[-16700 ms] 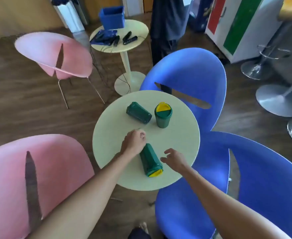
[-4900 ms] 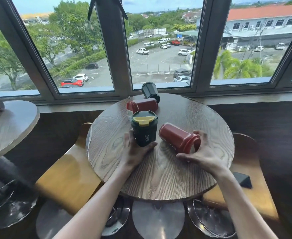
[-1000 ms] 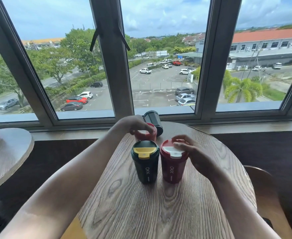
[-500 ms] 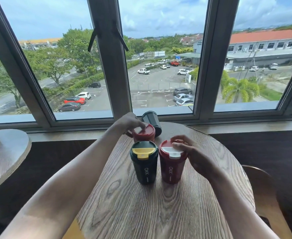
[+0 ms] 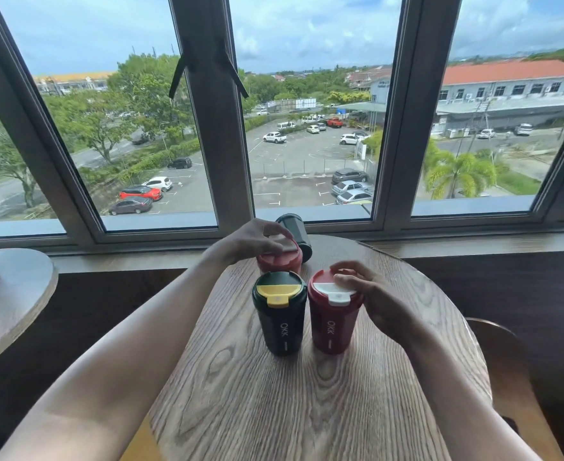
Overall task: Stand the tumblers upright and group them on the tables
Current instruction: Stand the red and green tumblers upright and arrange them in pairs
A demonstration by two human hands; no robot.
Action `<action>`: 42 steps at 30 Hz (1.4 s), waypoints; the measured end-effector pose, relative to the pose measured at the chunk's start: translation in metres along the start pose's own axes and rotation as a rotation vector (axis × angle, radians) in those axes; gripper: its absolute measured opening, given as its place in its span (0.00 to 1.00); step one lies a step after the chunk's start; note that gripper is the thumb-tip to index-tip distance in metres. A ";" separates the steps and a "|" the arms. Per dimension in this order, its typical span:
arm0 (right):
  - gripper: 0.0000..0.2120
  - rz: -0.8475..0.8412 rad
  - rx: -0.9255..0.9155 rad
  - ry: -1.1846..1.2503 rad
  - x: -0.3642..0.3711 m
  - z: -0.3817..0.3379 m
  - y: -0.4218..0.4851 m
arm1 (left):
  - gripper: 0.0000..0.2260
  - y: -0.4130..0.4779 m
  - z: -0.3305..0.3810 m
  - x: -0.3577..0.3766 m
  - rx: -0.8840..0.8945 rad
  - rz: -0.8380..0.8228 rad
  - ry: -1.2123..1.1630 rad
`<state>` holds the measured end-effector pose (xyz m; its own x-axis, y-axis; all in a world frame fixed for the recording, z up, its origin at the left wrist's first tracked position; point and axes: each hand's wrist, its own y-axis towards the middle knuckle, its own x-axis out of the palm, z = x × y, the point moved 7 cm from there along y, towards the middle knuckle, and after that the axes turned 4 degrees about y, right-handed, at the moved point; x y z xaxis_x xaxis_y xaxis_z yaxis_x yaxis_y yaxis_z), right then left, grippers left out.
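On the round wooden table a dark green tumbler with a yellow lid stands upright. A red tumbler with a white lid stands upright right beside it. My right hand rests on that lid's far edge. Behind the green one, a second red tumbler stands upright with my left hand gripping its lid from above. A dark tumbler lies on its side at the table's far edge by the window.
A window sill and frame run close behind the table. A second wooden table stands at the left with a red object at its edge. A wooden stool seat sits at the right.
My left hand has stood the far red tumbler upright behind the green one and covers its lid. My right hand stays on the near red tumbler.
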<state>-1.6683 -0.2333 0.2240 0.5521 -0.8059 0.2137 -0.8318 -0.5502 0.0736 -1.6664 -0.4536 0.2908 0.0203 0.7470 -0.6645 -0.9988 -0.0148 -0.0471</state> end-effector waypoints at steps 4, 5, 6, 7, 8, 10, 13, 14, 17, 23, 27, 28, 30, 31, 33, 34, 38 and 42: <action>0.13 0.013 0.008 0.004 0.001 -0.001 -0.002 | 0.14 -0.001 0.002 0.001 -0.002 -0.038 0.008; 0.13 0.013 0.011 0.003 0.001 -0.001 -0.002 | 0.15 -0.001 0.002 0.002 -0.003 -0.052 -0.001; 0.13 0.014 0.012 0.003 0.001 -0.001 -0.002 | 0.15 -0.002 0.002 0.003 0.000 -0.061 -0.011; 0.13 0.015 0.014 0.001 0.001 -0.002 -0.002 | 0.16 -0.002 0.001 0.003 -0.002 -0.063 -0.018; 0.13 0.015 0.017 -0.004 0.001 -0.002 -0.002 | 0.18 -0.003 0.000 0.004 -0.003 -0.063 -0.023; 0.15 0.007 0.028 -0.023 0.001 -0.004 -0.004 | 0.23 -0.006 -0.001 0.005 0.015 -0.060 -0.056; 0.18 0.003 0.055 -0.060 -0.002 -0.010 -0.007 | 0.30 -0.010 -0.016 0.006 0.024 0.035 -0.190; 0.18 0.016 0.055 -0.074 -0.005 -0.012 -0.006 | 0.32 -0.011 -0.023 0.006 0.011 0.085 -0.242; 0.16 0.109 0.063 -0.118 -0.018 -0.017 0.008 | 0.30 -0.013 -0.040 0.010 -0.028 0.196 -0.391; 0.12 0.111 0.217 -0.397 -0.027 -0.001 0.086 | 0.24 -0.013 -0.053 0.019 -0.051 0.256 -0.574; 0.22 0.003 0.330 -0.502 -0.006 0.019 0.144 | 0.26 -0.015 -0.057 0.022 -0.072 0.258 -0.630; 0.27 -0.012 0.367 -0.520 -0.002 0.023 0.155 | 0.26 -0.016 -0.058 0.023 -0.087 0.260 -0.629; 0.43 -0.030 0.434 -0.562 0.002 0.032 0.174 | 0.25 -0.018 -0.061 0.024 -0.120 0.283 -0.633; 0.49 -0.045 0.463 -0.576 0.004 0.037 0.182 | 0.24 -0.018 -0.063 0.025 -0.133 0.298 -0.645; 0.48 -0.051 0.472 -0.571 0.007 0.045 0.197 | 0.22 -0.020 -0.063 0.025 -0.147 0.316 -0.666; 0.43 -0.039 0.477 -0.568 0.009 0.047 0.201 | 0.22 -0.020 -0.062 0.026 -0.147 0.315 -0.666; 0.20 -0.041 0.480 -0.539 0.015 0.048 0.197 | 0.22 -0.023 -0.056 0.027 -0.157 0.304 -0.655; 0.15 -0.030 0.459 -0.487 0.006 0.048 0.173 | 0.25 -0.026 -0.056 0.027 -0.157 0.304 -0.660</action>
<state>-1.8061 -0.3435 0.1911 0.6276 -0.7359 -0.2542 -0.7657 -0.5242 -0.3726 -1.6376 -0.4704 0.2324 -0.3364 0.9383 -0.0809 -0.9369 -0.3421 -0.0717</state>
